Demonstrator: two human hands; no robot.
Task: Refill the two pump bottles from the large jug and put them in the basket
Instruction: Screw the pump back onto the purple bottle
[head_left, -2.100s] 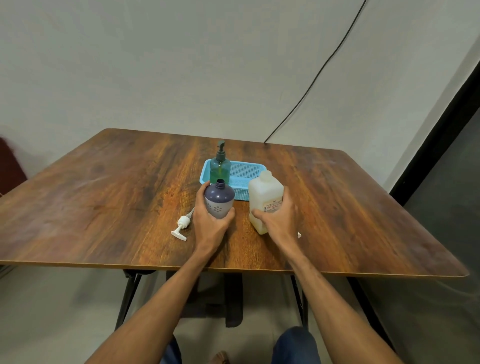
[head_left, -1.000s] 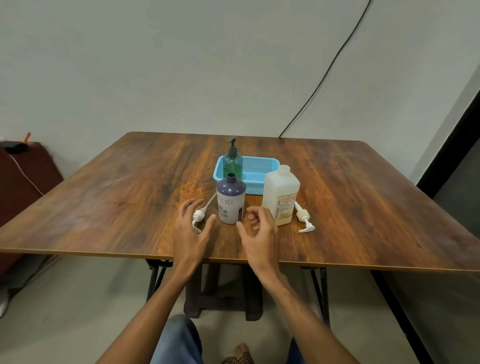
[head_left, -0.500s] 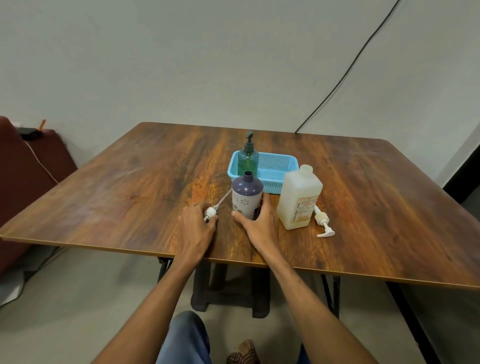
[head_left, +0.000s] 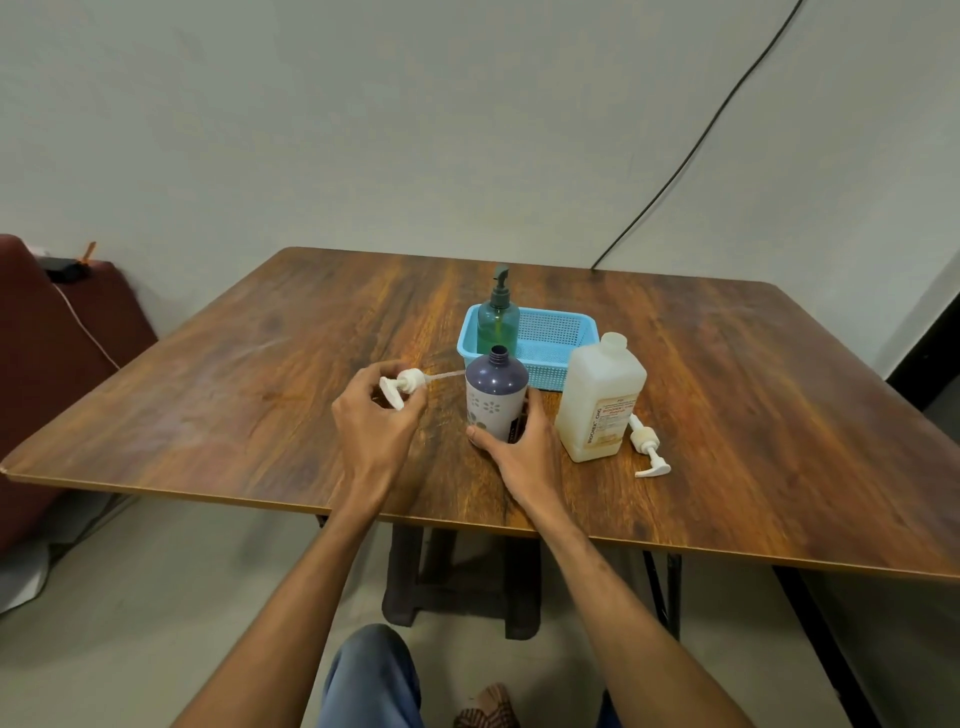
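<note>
Fingertips of the left hand (head_left: 371, 428) pinch the white pump head (head_left: 404, 387), its dip tube aimed at the purple bottle (head_left: 496, 395), whose neck is open, probably to refit it; the right hand (head_left: 519, 449) curls round that bottle's base, steadying it upright; the large jug (head_left: 600, 400) stands just right of the bottle, with a second pump (head_left: 647, 449) beyond; behind the bottle, the green pump bottle (head_left: 497, 325) stands in the blue basket (head_left: 553, 332).

Plain, sparsely furnished room, most likely domestic. Indicators: wood-laminate desk (head_left: 727, 415) on dark legs, set near a bare painted wall (head_left: 363, 130); black cable (head_left: 701, 140) running up that wall; maroon upholstered seat (head_left: 52, 338) at left; bare pale floor (head_left: 130, 623).
</note>
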